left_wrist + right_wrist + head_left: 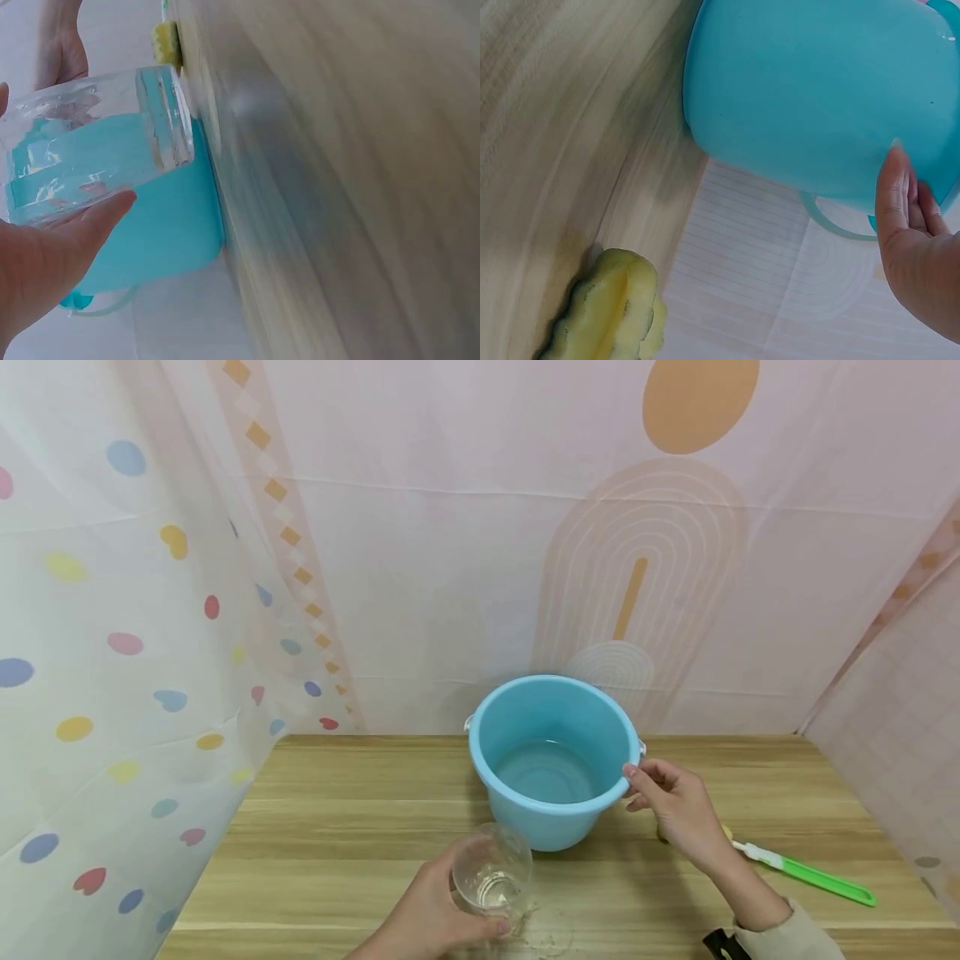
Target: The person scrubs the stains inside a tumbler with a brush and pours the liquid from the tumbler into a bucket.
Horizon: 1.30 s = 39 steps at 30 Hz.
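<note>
A clear, see-through cup is in my left hand, with the thumb along its side and the fingers curled round it. Its thick base shows close over the table in the left wrist view, and the cup looks wet. Just behind it stands a light blue bucket with shallow water inside. My right hand pinches the bucket's rim on the right side, thumb on top and fingers beneath. From the right wrist view, the fingers of the right hand lie against the bucket's outer wall.
To the right on the wooden table lies a brush with a green handle and a yellow sponge head, partly hidden behind my right arm in the head view. Wet marks show beside the cup. Patterned curtains hang behind and at both sides.
</note>
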Each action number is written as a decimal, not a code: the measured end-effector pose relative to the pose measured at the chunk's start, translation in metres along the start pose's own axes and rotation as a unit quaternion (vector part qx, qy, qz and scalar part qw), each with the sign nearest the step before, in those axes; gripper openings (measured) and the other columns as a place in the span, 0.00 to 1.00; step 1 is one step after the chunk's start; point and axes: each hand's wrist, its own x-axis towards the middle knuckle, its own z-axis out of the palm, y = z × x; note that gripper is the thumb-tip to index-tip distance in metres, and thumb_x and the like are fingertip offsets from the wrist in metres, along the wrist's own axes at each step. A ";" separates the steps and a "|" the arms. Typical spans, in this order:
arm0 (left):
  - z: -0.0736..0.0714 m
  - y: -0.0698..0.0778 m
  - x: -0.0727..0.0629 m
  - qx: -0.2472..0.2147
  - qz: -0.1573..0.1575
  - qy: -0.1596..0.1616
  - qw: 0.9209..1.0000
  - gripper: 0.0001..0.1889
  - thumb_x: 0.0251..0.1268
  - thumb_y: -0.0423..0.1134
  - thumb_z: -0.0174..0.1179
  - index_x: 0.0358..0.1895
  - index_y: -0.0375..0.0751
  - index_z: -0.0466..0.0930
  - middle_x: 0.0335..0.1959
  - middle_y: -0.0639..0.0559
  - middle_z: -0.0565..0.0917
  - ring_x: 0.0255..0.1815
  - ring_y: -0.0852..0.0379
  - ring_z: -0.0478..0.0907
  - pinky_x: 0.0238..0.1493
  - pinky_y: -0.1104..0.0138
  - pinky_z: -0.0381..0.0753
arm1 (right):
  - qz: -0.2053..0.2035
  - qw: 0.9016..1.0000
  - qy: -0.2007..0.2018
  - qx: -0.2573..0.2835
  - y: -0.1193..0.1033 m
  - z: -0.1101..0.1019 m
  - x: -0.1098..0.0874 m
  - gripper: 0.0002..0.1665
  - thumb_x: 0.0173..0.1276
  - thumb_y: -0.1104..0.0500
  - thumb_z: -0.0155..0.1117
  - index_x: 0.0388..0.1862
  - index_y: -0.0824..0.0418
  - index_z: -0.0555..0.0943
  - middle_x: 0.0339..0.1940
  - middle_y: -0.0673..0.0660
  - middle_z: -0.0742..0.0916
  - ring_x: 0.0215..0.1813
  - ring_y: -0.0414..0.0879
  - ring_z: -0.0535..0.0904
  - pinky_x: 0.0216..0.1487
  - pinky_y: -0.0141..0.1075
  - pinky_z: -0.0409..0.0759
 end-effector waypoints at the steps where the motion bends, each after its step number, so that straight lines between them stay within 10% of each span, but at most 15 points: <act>1: -0.001 0.001 0.000 0.002 -0.002 0.007 1.000 0.48 0.49 0.46 0.84 0.75 0.43 0.70 0.66 0.51 0.80 0.67 0.47 0.75 0.66 0.60 0.72 | 0.000 1.000 0.001 0.001 0.000 0.000 0.000 0.24 0.80 0.52 0.64 0.52 0.75 0.83 0.36 0.59 0.88 0.36 0.53 0.88 0.42 0.41 0.89; 8: -0.013 0.007 -0.002 0.021 -0.018 0.071 0.997 0.46 0.47 0.45 0.85 0.72 0.51 0.72 0.63 0.53 0.83 0.64 0.50 0.78 0.65 0.54 0.74 | 0.000 1.000 0.007 0.005 0.001 0.001 0.000 0.23 0.80 0.53 0.64 0.51 0.76 0.83 0.35 0.59 0.88 0.34 0.52 0.88 0.41 0.43 0.89; 16: -0.026 0.012 -0.001 0.020 0.033 0.136 0.990 0.43 0.49 0.40 0.84 0.71 0.48 0.72 0.57 0.53 0.86 0.60 0.53 0.81 0.63 0.52 0.72 | -0.001 1.000 0.014 0.002 0.003 0.003 0.001 0.23 0.80 0.53 0.65 0.50 0.75 0.83 0.35 0.60 0.88 0.32 0.50 0.87 0.40 0.40 0.88; 26: -0.043 0.017 0.004 0.011 0.088 0.181 0.979 0.41 0.49 0.32 0.81 0.70 0.43 0.72 0.56 0.54 0.84 0.58 0.52 0.80 0.64 0.66 0.75 | -0.005 1.000 0.015 0.011 0.002 0.006 -0.001 0.21 0.79 0.54 0.65 0.47 0.76 0.83 0.34 0.60 0.88 0.32 0.51 0.87 0.39 0.40 0.88; 39: -0.064 0.051 0.025 0.041 0.143 0.220 0.964 0.39 0.50 0.33 0.81 0.68 0.39 0.73 0.54 0.45 0.84 0.56 0.49 0.81 0.63 0.57 0.76 | -0.008 1.000 0.019 0.016 0.002 0.003 -0.001 0.22 0.80 0.55 0.65 0.49 0.77 0.82 0.35 0.59 0.88 0.36 0.49 0.88 0.40 0.37 0.88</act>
